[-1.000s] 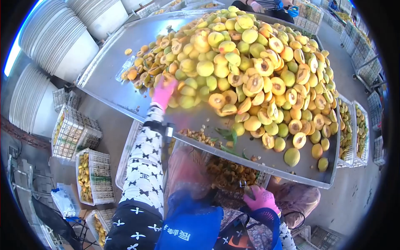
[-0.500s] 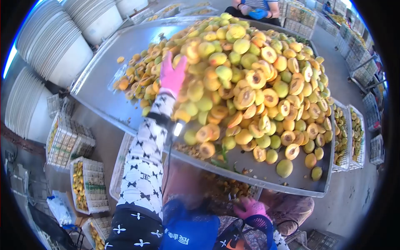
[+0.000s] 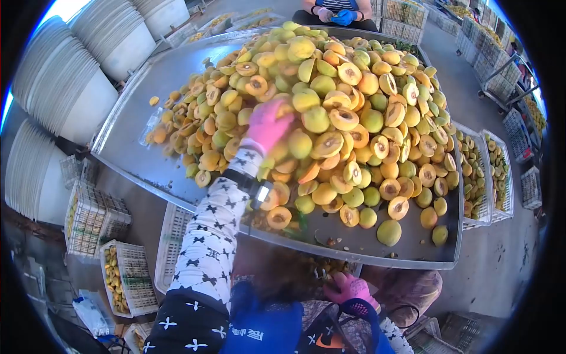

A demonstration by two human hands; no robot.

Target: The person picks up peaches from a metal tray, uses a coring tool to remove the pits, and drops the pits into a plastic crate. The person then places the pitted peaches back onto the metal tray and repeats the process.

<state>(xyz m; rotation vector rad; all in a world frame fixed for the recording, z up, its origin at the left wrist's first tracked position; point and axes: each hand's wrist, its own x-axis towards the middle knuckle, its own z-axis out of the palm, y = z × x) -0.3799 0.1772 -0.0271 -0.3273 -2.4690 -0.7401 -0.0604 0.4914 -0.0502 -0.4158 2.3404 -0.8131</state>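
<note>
My left hand (image 3: 269,125), in a pink glove, is down in the heap of yellow peaches (image 3: 371,121). Motion blurs its fingers, and fruit partly hides them. Many peaches are cut in halves with the pit side showing; others look whole. The heap covers much of a metal table (image 3: 141,115) with a raised rim. Low in front of my body, below the table's near edge, is my right hand (image 3: 349,290), also in a pink glove. Its fingers are curled together beside dark bits of fruit (image 3: 330,265); what they hold cannot be made out.
Across the table sits a person (image 3: 337,13) with one blue glove. Stacks of white tubs (image 3: 88,88) stand at the left. Crates of fruit are on the floor at left (image 3: 138,277) and beside the table at right (image 3: 498,171). A white crate (image 3: 171,242) stands under the near edge.
My left hand has gone from spread fingers over the heap's left part to lower and further right, in among the peaches. The right hand stays low near my lap.
</note>
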